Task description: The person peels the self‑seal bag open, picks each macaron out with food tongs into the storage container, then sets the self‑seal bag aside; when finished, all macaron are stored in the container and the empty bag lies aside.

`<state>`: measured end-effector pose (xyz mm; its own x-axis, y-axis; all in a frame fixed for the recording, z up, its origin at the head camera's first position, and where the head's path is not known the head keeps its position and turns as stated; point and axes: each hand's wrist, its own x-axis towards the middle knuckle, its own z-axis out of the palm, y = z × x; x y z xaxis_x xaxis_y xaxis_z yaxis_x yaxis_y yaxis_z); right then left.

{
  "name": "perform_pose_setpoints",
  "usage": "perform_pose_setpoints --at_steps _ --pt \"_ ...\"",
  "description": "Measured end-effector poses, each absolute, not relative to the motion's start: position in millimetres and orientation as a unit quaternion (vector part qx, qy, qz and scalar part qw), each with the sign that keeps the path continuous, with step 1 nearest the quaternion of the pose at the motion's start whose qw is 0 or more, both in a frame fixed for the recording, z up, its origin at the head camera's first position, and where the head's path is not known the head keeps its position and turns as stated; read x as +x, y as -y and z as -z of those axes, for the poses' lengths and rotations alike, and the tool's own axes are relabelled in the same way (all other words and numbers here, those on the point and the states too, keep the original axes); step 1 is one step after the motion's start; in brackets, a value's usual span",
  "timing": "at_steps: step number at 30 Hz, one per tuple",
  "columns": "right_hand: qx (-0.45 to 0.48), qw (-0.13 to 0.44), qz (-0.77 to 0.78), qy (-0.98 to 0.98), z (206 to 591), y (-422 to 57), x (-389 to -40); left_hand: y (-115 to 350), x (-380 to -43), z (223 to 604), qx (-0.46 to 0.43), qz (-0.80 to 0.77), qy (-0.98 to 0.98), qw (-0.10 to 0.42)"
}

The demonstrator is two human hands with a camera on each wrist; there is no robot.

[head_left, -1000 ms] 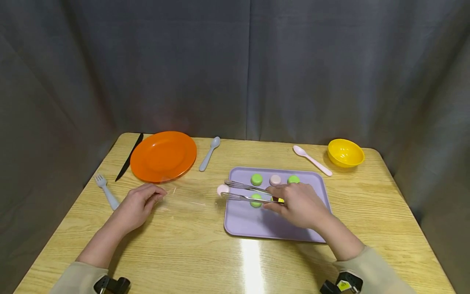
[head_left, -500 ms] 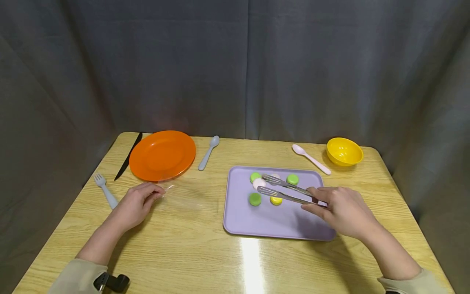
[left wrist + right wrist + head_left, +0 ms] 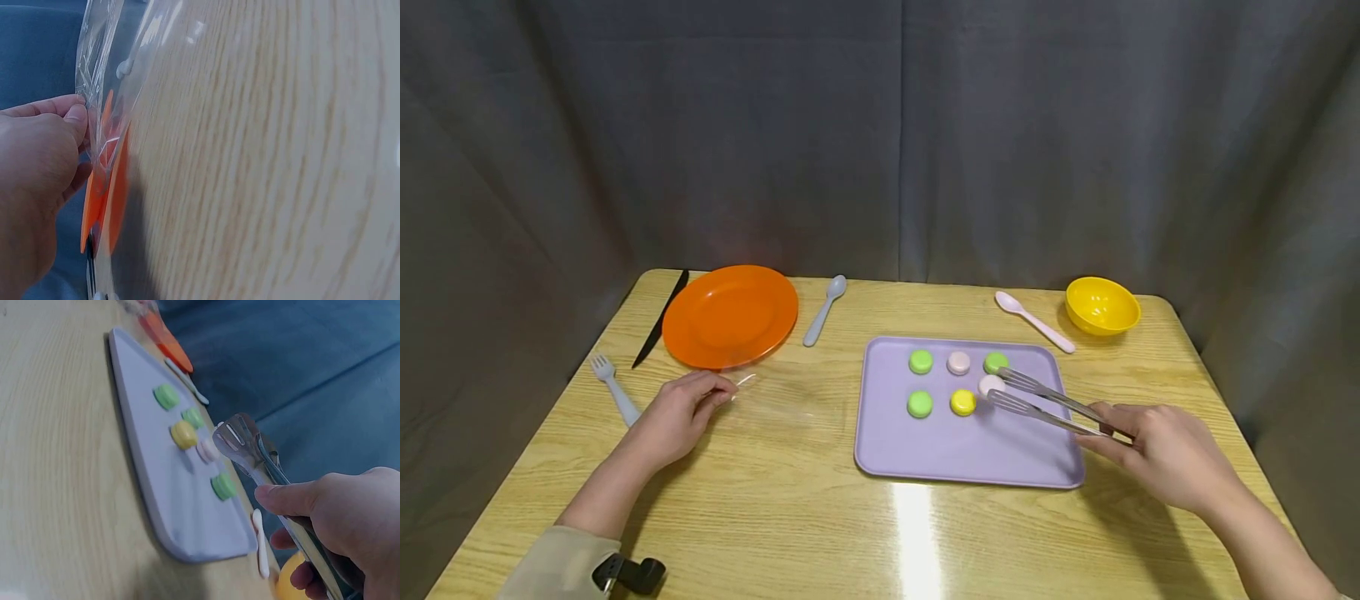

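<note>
My right hand (image 3: pixel 1172 454) grips metal tongs (image 3: pixel 1060 406) over the right part of the lilac tray (image 3: pixel 955 458). A pale pink macaron (image 3: pixel 991 386) shows between the tong tips. On the tray lie green macarons (image 3: pixel 920 404), a yellow macaron (image 3: pixel 963 402) and another pink macaron (image 3: pixel 958 362). In the right wrist view the tong heads (image 3: pixel 240 440) point up and away from my thumb. My left hand (image 3: pixel 685 417) pinches the edge of a clear plastic bag (image 3: pixel 100 69), with thumb and fingertips on the film. The bag spreads right of that hand, above the table.
An orange plate (image 3: pixel 730 317) stands at the back left, with a black knife (image 3: pixel 661 319) and a grey fork (image 3: pixel 615 389) beside it. A grey spoon (image 3: pixel 825 311) lies right of the plate. At the back right are a pink spoon (image 3: pixel 1035 322) and a yellow bowl (image 3: pixel 1102 307).
My right hand has moved right with the tongs, carrying the pink macaron from the tray's left edge across to its right half. My left hand stays in place with the bag.
</note>
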<state>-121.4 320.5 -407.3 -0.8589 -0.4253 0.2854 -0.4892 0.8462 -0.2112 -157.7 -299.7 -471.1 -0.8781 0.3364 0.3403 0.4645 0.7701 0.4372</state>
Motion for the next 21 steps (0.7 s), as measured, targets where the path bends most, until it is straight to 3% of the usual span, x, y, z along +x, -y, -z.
perform_pose_setpoints --at_steps 14,21 --pt "0.191 0.04 -0.137 0.971 431 -332 -120 300 -155 472 -0.212 0.262 0.933 0.122" --pt "0.194 0.044 -0.142 0.97 435 -333 -119 302 -154 471 -0.208 0.26 0.935 0.123"
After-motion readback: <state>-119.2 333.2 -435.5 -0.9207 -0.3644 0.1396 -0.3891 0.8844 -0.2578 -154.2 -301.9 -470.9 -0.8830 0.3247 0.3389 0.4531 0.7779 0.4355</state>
